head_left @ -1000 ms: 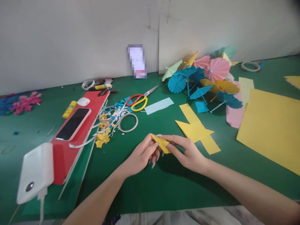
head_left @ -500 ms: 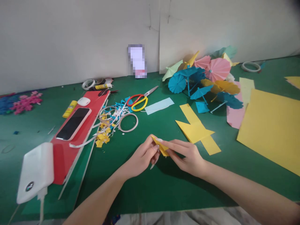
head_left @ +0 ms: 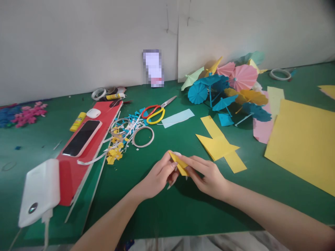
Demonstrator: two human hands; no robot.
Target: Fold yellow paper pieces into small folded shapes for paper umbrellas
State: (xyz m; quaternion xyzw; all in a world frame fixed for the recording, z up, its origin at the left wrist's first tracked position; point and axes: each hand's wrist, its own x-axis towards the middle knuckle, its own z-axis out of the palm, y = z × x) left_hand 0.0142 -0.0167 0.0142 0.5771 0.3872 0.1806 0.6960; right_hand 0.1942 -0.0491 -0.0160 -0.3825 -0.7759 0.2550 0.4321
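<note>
Between my two hands is a small folded piece of yellow paper (head_left: 181, 166), held a little above the green table. My left hand (head_left: 160, 174) pinches its left edge between thumb and fingers. From the other side, my right hand (head_left: 206, 172) grips the paper, with its fingertips lying along the upper edge. The fingers hide part of the folds. Just beyond my right hand lie flat yellow paper pieces (head_left: 218, 148), a strip and pointed shapes overlapping one another.
Scissors (head_left: 154, 114), a tape roll (head_left: 143, 137) and paper scraps (head_left: 115, 151) lie ahead to the left. A phone (head_left: 82, 138) rests on a red board (head_left: 68, 190) beside a white power bank (head_left: 39, 191). Paper umbrellas (head_left: 243, 78) crowd the back right, near a large yellow sheet (head_left: 303, 146).
My right hand has shifted very slightly, and the lower part of the folded yellow paper shows a little more. Everything else on the table stays where it was.
</note>
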